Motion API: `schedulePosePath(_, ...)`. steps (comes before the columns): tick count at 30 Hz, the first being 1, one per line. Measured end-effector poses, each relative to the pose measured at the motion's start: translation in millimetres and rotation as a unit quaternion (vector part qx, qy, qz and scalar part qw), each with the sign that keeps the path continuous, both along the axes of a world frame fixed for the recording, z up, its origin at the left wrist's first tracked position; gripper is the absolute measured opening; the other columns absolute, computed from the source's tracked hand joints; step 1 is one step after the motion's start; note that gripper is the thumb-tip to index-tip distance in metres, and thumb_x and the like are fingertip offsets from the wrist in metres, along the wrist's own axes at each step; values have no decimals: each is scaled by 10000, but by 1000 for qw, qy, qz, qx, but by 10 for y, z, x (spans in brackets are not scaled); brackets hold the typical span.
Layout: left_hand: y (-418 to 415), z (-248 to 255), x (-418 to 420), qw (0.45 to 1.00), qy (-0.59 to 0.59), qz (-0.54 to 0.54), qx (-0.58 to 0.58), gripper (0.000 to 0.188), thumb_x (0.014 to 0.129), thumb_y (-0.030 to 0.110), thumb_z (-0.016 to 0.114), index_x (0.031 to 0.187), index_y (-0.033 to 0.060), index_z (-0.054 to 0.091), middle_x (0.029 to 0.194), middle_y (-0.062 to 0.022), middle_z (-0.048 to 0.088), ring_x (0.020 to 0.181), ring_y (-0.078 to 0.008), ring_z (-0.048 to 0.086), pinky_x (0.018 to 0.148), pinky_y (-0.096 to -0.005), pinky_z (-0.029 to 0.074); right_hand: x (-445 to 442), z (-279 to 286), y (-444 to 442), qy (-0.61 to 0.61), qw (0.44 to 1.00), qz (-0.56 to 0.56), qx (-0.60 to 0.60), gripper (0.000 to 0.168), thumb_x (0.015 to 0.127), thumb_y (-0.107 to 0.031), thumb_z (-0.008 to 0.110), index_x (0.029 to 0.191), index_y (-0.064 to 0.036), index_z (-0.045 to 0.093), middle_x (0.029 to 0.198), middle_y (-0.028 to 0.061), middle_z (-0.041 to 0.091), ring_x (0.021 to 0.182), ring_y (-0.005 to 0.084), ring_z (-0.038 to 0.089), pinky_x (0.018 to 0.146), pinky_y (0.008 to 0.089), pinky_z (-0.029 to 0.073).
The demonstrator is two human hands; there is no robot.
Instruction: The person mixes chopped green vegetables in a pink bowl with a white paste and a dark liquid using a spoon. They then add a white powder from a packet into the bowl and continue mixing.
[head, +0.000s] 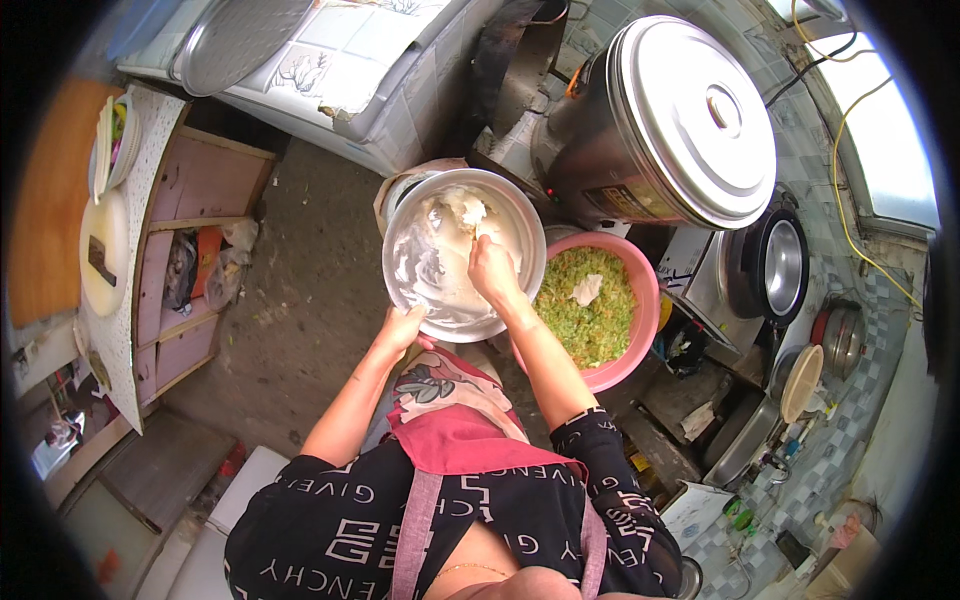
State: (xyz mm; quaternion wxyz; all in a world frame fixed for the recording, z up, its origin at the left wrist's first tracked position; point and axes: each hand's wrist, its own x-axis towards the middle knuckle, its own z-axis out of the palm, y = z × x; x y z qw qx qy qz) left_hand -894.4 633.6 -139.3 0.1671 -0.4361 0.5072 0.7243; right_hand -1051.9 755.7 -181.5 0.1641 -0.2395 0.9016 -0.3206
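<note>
Before me is a round metal basin [409, 262], its inside smeared with a soft white paste [442, 274]. My left hand [403, 330] grips its near left rim. Inside the basin, my right hand [491, 266] is closed around a thin utensil [475, 232], mostly hidden by the fingers. A white lump [471, 211] sits at the utensil's far end. To the right, partly under my right forearm, stands a pink plastic basin [646, 304] full of finely chopped green vegetables [600, 330] with orange bits. A pale white lump [587, 289] lies on top of them.
A large lidded metal pot [675, 120] rises at the upper right. Beyond the basins is a tiled stove or counter [375, 67]. On the left, a speckled worktop [154, 135] holds a round cutting board [105, 292] with a cleaver [100, 261]. Pans [784, 266] line the right wall.
</note>
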Motion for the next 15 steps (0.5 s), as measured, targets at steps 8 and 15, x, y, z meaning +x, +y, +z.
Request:
schedulePosePath(8,-15,-42,18,1000,-3,-11,4,305,887,143,430,1082,-71,526,832,-164,644,566,-218,646,394,-280,519,10,-103,-63,-19,1000,12,-20,179,898,-114,478,806,35,510,619,271,561,640,452,583,592,498,461)
schedulePosePath(15,-19,10,2,1000,11,-8,-1,303,899,150,428,1058,-86,531,820,-161,643,556,-215,639,403,-285,526,107,-36,-245,-38,997,56,-48,165,877,-95,468,809,45,519,643,281,573,639,449,593,589,501,477)
